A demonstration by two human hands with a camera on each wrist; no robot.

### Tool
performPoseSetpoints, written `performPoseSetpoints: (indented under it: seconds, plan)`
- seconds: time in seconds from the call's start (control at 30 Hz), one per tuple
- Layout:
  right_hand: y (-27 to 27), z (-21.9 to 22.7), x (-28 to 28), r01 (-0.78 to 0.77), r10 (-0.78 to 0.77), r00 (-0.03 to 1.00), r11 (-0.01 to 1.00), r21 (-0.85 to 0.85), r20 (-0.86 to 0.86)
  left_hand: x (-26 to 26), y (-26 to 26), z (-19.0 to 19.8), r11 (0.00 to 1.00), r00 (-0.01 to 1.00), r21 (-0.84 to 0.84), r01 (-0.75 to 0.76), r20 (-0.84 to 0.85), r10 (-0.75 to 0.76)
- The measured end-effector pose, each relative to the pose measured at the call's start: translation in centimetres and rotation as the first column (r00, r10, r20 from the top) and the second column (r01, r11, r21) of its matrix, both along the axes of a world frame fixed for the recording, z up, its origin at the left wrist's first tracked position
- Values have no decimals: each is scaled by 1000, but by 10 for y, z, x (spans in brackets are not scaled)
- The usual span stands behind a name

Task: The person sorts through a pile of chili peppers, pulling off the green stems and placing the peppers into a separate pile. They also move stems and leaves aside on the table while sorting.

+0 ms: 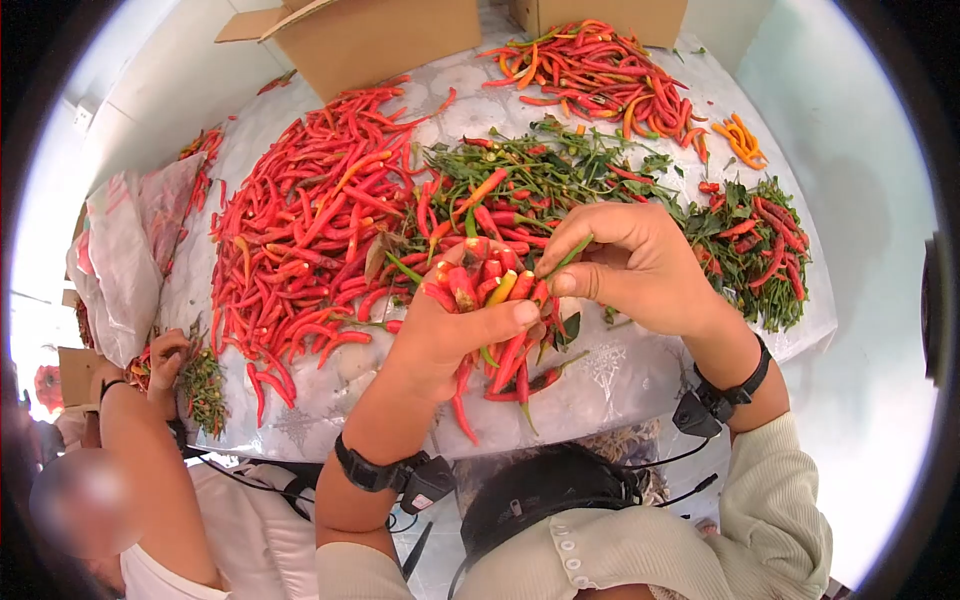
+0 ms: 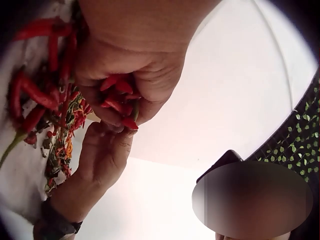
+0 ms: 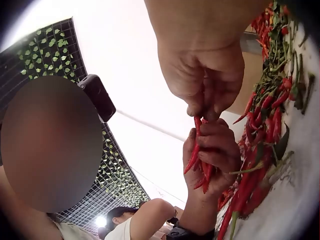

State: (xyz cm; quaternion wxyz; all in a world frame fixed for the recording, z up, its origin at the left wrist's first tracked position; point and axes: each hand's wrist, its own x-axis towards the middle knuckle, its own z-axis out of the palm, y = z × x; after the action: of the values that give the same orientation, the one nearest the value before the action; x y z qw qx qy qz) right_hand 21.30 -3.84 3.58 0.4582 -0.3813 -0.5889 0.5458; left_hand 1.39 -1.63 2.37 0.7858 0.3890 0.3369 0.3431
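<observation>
The left hand (image 1: 437, 335) grips a bunch of red chilies (image 1: 462, 290), their cut-looking ends pointing up past the thumb; a yellow-orange one (image 1: 502, 288) is among them. Just to its right, the right hand (image 1: 640, 265) pinches a chili with a green stem (image 1: 572, 254) between thumb and fingers, close against the bunch. In the left wrist view, red tips (image 2: 120, 100) show inside the curled left hand (image 2: 132, 75). The right wrist view has the right hand (image 3: 205, 75) above, its fingertips on a red chili (image 3: 195, 152) at the left hand (image 3: 212, 160).
A large pile of red chilies (image 1: 310, 210) covers the table's left side. Green stems and leaves (image 1: 560, 165) lie behind the hands, another heap (image 1: 765, 250) at right. Cardboard boxes (image 1: 380, 40), a far chili pile (image 1: 610, 75) and a plastic bag (image 1: 125, 260) surround them. Another person's arm (image 1: 150, 470) is at left.
</observation>
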Motion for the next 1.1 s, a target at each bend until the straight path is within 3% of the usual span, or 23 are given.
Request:
performPoseSetpoints:
  seconds: [0.13, 0.23, 0.33, 0.47, 0.5, 0.6, 0.7, 0.8, 0.87, 0.93, 1.0, 1.1]
  plan:
    - [-2, 2, -4, 46, -46, 999, 999, -23, 15, 0, 0, 0, 999, 1000, -39, -21, 19, 22]
    - [-1, 1, -5, 125, -205, 931, 957, 261, 304, 1, 0, -4, 999, 999, -9, -54, -4, 54]
    - [2, -8, -10, 93, -430, 837, 721, 687, 338, 1, 1, -3, 998, 997, -11, -63, -51, 62]
    - [2, -9, -13, 46, -532, 782, 569, 821, 324, 3, 0, -6, 997, 996, 7, -83, -24, 83]
    - [3, -11, -13, 22, -583, 756, 476, 879, 296, 4, 0, -6, 995, 995, 19, -95, -12, 96]
    - [-3, -7, -12, -76, -655, 670, 407, 910, 350, 5, -1, 0, 997, 996, 16, -81, -19, 82]
    - [1, -8, -8, -56, -720, 635, 317, 947, 279, 5, 1, -3, 995, 993, 46, -91, -71, 94]
    - [4, 9, 14, 187, -812, 551, 346, 919, 193, -5, 5, -5, 997, 995, -40, -68, 70, 70]
    - [-3, 23, 40, 243, -901, 369, 328, 913, 226, -12, 9, -8, 996, 987, -76, -56, 149, 67]
    - [-13, 30, 66, 386, -902, 224, 430, 816, 369, -16, 13, -12, 989, 961, -128, -69, 257, 100]
    - [-23, 30, 102, 318, -812, 126, 577, 753, 569, -17, 14, -11, 986, 924, -168, -16, 375, 79]
    - [-42, 34, 126, 296, -461, -164, 820, 490, 872, -16, 13, -14, 975, 879, -221, 36, 471, 74]
